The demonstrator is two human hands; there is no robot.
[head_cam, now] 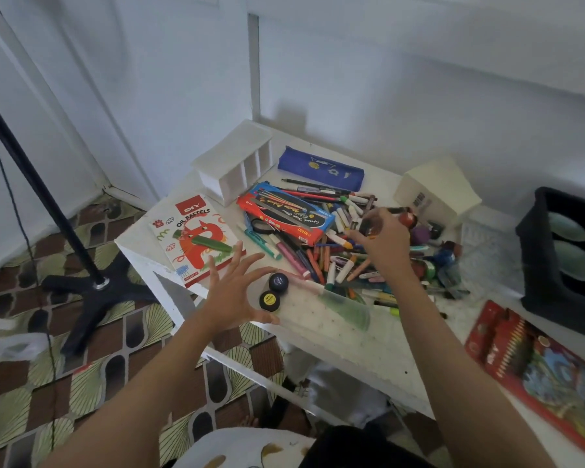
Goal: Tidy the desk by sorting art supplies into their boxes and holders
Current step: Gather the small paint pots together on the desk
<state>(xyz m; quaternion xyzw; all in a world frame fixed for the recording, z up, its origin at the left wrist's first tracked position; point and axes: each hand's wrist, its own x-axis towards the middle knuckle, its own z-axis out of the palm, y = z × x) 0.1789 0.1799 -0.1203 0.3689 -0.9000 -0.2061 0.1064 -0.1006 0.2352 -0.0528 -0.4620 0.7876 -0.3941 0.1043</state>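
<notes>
A black stand (81, 251) stood on the floor at the far left. On the white counter (352, 342) lay a pastels box (196, 238) near the left edge, with a white holder (237, 163) behind it. The left hand (230, 295) was over the front edge with its fingers spread wide and holding nothing. Two small jars (274, 291) with black lids sat just beside it, between the thumb and the fingers. I could not tell if it touched them. A red and blue paint box (284, 214) lay on a big pile of crayons and pens (335, 261) in the middle. A blue case (321, 168) lay behind the pile. The right hand (382, 238) was above the pile, fingers curled round a small dark bottle (368, 229). A white box (436, 194) stood behind it. At the right were a black basket (554, 258) and a red pencil box (537, 363).
</notes>
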